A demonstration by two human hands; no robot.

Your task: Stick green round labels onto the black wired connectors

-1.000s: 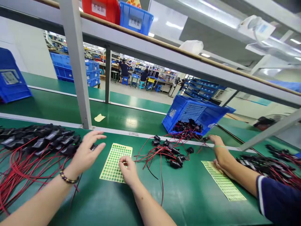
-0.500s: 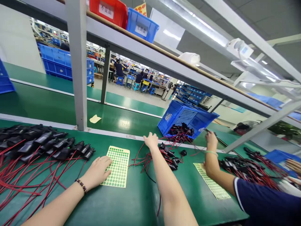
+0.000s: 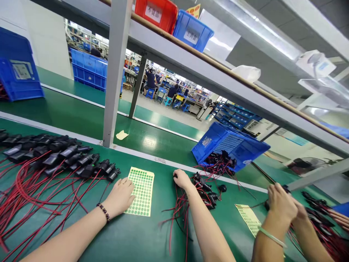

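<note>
My left hand (image 3: pixel 120 194) lies open, with its fingers and thumb over the left edge of a sheet of round green stickers (image 3: pixel 141 193). My right hand (image 3: pixel 182 179) is closed on a small black part with wires (image 3: pixel 175 175), mostly hidden by the fingers. Red wires hang beneath that hand. Beside it on the right lies a small pile of black cylindrical parts (image 3: pixel 208 194) with red and black leads. To the left of my left hand, many similar black parts (image 3: pixel 76 156) lie in rows, their red wires trailing toward me.
A tilted blue crate (image 3: pixel 234 145) spills wired parts onto the bench. At right, a co-worker's hands (image 3: pixel 283 207) work beside another sticker sheet (image 3: pixel 248 218). A grey post (image 3: pixel 116 72) rises behind the bench, carrying a shelf with red (image 3: pixel 156 14) and blue bins (image 3: pixel 192 31).
My right hand has gone from spread fingers to closed on a black part, and wires now hang below it. My left hand stays on the sheet. The view has shifted left.
</note>
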